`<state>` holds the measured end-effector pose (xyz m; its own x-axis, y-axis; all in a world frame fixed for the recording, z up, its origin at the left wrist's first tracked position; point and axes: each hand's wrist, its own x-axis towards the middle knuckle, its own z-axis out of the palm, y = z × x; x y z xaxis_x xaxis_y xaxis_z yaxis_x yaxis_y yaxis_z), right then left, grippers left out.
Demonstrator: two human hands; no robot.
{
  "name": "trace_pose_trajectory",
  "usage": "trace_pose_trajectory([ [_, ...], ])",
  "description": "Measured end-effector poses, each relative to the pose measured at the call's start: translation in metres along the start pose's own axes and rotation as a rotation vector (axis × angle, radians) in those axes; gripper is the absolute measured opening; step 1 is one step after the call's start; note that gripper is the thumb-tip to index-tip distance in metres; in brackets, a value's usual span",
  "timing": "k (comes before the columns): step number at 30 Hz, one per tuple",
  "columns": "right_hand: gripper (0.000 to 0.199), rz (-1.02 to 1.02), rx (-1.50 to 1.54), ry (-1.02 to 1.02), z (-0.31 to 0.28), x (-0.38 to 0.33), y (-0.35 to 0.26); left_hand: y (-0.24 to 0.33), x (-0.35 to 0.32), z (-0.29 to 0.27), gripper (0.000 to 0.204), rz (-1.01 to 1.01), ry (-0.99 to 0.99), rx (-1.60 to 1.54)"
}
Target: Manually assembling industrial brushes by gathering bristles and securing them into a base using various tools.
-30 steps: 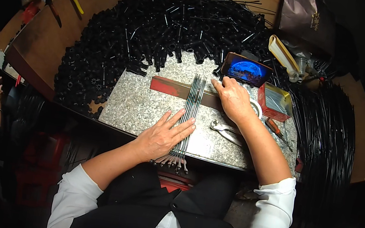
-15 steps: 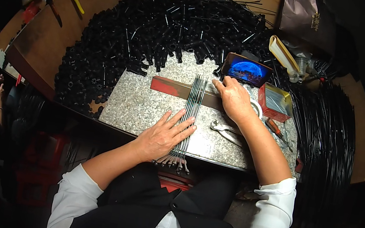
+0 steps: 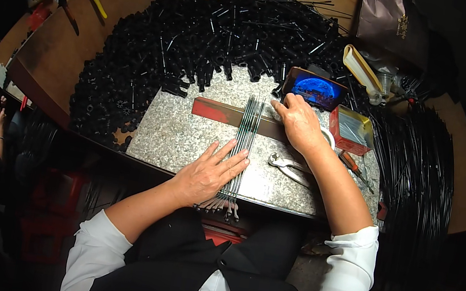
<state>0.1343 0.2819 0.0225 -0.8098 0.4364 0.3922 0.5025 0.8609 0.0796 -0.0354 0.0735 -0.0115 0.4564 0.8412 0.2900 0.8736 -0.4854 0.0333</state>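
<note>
On the grey granite slab [image 3: 185,137] in front of you lies a bundle of thin metal rods [image 3: 244,141]. Its long axis runs away from your body: the far ends point toward the heap of black tubular parts [image 3: 200,47], and the near ends overhang the slab's front edge. The bundle crosses over a red-brown flat bar [image 3: 217,111] that lies crosswise on the slab.

Your left hand [image 3: 209,172] rests flat on the slab with its fingers [image 3: 225,153] spread apart, their tips touching the left side of the rods; it grips nothing. Your right hand [image 3: 299,123] lies palm down just right of the rods, on the bar's right end. Its fingers are together and bent; whether they grip anything cannot be told.

Pliers [image 3: 288,167] lie on the slab near your right wrist. A phone with a lit blue screen [image 3: 316,88] stands just beyond the right hand. A small red open box [image 3: 352,130] sits to its right. A dark brown bag [image 3: 392,21] stands at the far edge of the wooden surface [image 3: 78,39].
</note>
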Motion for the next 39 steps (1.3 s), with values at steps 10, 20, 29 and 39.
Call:
trace_pose_trajectory([
  [10,0.025,0.004,0.087,0.011,0.004,0.005,0.002,0.0,0.001,-0.004,0.052,-0.013,-0.028,-0.014],
  [20,0.031,-0.071,0.168,0.01,0.012,0.016,-0.001,0.002,0.002,-0.006,0.057,-0.034,-0.032,-0.067],
  [29,0.023,0.224,0.158,0.177,-0.032,-0.019,0.062,-0.001,-0.002,-0.005,0.073,-0.045,-0.066,-0.125],
  [39,0.015,0.499,-0.192,-0.387,-0.04,-0.082,0.152,0.001,-0.001,-0.002,0.071,-0.037,-0.038,-0.112],
])
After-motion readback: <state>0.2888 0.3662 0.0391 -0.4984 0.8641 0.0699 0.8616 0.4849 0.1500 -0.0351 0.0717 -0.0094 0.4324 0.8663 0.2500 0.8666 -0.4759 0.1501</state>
